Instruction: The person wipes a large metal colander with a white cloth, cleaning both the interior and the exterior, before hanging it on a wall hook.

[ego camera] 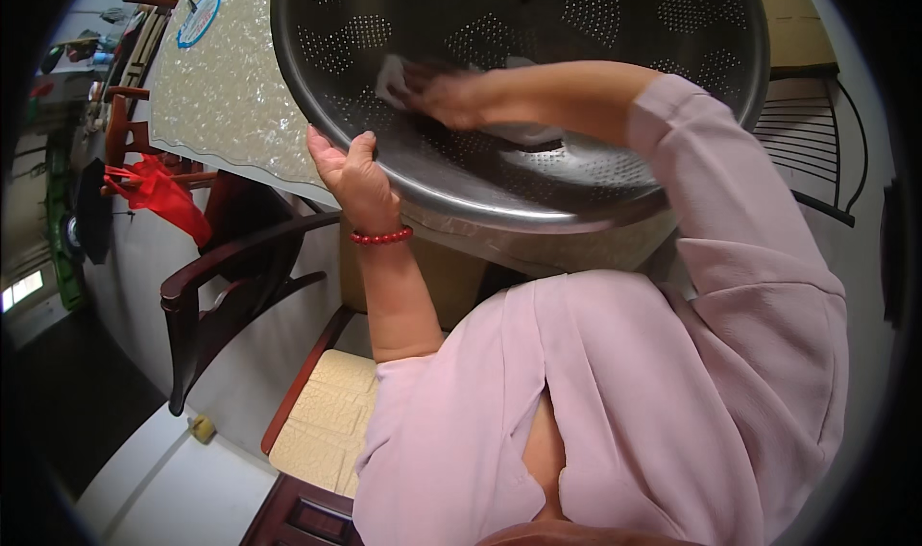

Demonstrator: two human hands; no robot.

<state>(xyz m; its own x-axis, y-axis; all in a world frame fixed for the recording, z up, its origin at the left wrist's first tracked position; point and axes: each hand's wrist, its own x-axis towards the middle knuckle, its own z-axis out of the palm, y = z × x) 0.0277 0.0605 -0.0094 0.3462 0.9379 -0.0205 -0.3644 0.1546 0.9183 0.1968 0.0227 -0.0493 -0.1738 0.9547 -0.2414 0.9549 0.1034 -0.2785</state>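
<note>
A large, shiny metal basin (468,193) with clusters of small holes, like a colander, fills the top of the view. Its near rim is tilted toward me. My left hand (356,175), with a red bead bracelet (382,236) at the wrist, grips the rim at the lower left, thumb on the inner side. Inside the basin, my right hand (454,99) is blurred by motion. It holds a pale cloth (392,81) against or close to the perforated wall. Part of the cloth is hidden behind the hand and forearm.
Under the basin is a table with a glossy patterned cover (223,99); a blue-rimmed round item (199,20) lies on it. A dark wooden chair (238,258) stands at left, near a red bag (162,197). A cushioned seat (324,416) is beside me. At right is a wire rack (807,142).
</note>
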